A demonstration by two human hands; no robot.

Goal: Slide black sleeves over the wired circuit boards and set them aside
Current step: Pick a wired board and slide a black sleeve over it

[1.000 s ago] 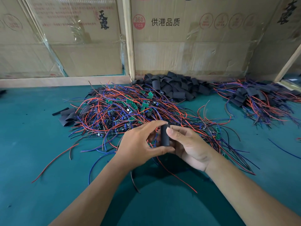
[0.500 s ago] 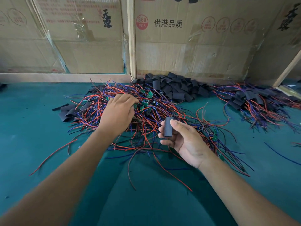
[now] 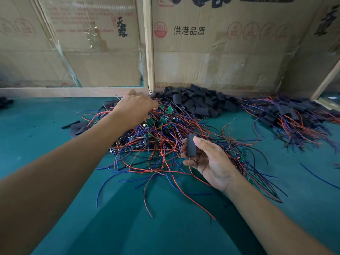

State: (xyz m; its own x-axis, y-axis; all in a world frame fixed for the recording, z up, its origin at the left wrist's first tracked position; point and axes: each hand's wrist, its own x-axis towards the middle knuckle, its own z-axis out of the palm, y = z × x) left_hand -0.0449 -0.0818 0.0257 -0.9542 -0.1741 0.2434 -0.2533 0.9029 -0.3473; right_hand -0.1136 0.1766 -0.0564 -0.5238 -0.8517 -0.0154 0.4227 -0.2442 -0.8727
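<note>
The right hand (image 3: pixel 209 161) pinches a short black flattened tubular sleeve (image 3: pixel 191 145) upright between thumb and fingertips, raised just above the near edge of a tangled heap of red and blue wired green circuit boards (image 3: pixel 161 133) on the teal tabletop (image 3: pixel 46 133). The left hand (image 3: pixel 135 107) reaches over the far side of that heap, fingers curled down among the wires; whether it grips anything cannot be told. A loose pile of black sleeves (image 3: pixel 198 102) lies behind, against the cardboard wall (image 3: pixel 220 57). Sleeved boards (image 3: pixel 287 115) lie heaped to the right.
</note>
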